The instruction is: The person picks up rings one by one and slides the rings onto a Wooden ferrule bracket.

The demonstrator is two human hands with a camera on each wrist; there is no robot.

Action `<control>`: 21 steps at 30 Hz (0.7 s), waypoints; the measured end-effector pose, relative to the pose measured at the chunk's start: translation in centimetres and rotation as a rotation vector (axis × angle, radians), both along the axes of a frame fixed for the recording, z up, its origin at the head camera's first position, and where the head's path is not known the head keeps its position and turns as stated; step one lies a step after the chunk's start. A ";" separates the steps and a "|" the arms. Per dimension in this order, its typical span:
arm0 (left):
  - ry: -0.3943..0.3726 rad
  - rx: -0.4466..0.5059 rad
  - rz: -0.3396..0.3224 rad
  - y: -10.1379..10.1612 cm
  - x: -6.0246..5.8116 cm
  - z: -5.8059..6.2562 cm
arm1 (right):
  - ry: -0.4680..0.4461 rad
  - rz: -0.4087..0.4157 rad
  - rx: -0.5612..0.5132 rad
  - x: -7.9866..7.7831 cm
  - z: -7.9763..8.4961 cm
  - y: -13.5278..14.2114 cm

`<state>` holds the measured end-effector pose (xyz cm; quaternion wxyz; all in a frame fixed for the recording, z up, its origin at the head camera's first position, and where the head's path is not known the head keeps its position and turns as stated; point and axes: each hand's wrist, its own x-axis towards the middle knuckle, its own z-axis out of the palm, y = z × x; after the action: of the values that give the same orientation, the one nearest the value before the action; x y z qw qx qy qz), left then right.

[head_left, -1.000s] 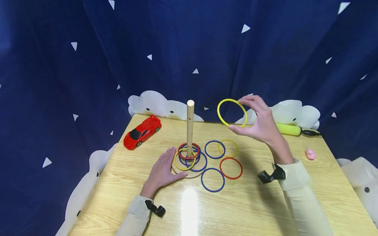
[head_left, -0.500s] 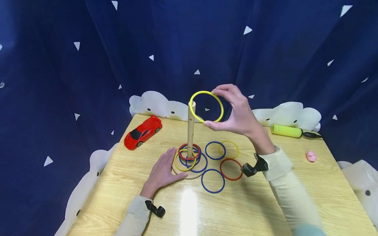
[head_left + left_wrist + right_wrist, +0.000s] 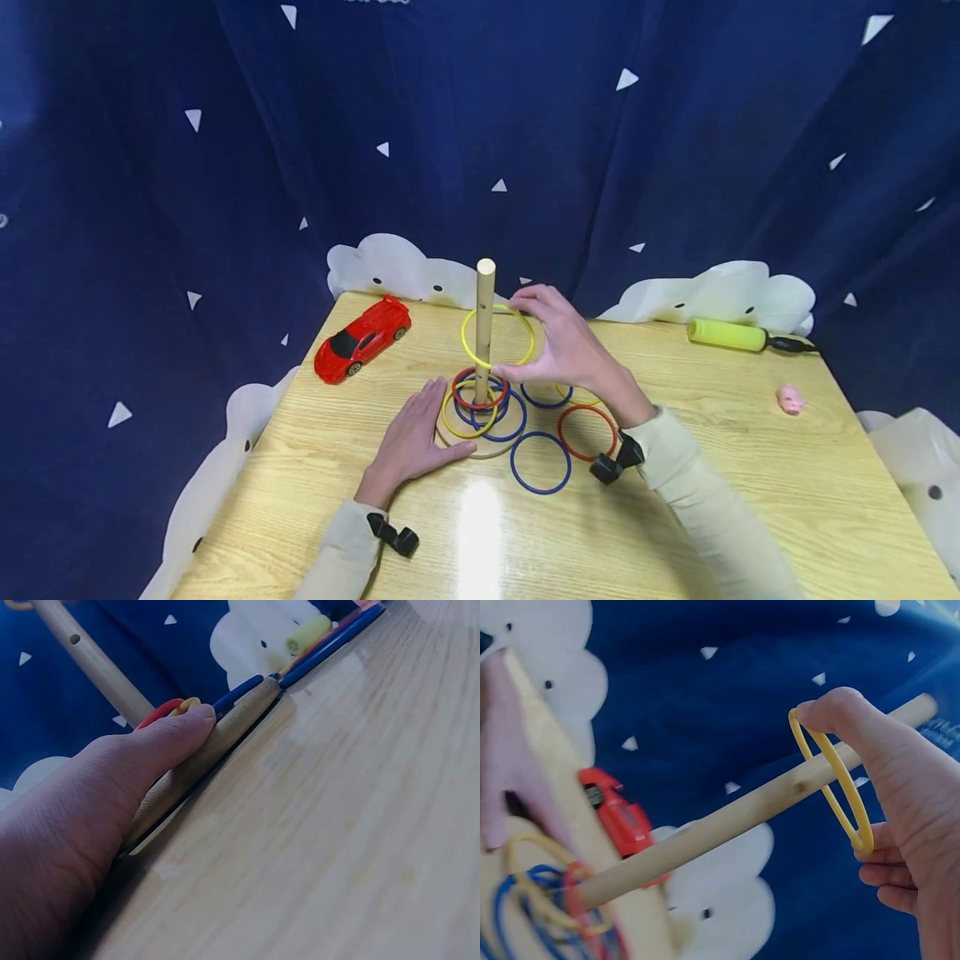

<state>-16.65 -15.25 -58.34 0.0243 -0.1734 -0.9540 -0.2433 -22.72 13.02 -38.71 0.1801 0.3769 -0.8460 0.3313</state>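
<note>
R hand [image 3: 567,346] pinches yellow ring [image 3: 846,780], looped around upright wooden peg [image 3: 483,329], btwn thumb & fingertips; L hand [image 3: 412,440], fingers extended, contacts round wooden base [image 3: 229,729], L side.

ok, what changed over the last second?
Right hand moved left, then down, bringing the yellow ring from right of the post to around it, below the top. Still pinched; nothing let go or newly taken.

Unchanged: left hand at the base, red car, green tube, toy pig.
</note>
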 end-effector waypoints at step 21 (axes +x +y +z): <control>-0.020 -0.029 0.005 0.0 -0.2 0.1 | -0.122 -0.124 0.183 0.9 -14.7 0.3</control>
<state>-16.84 -15.25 -58.27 0.0129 -0.1689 -0.9581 -0.2311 -21.81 13.28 -53.36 0.1132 0.3180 -0.9037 0.2634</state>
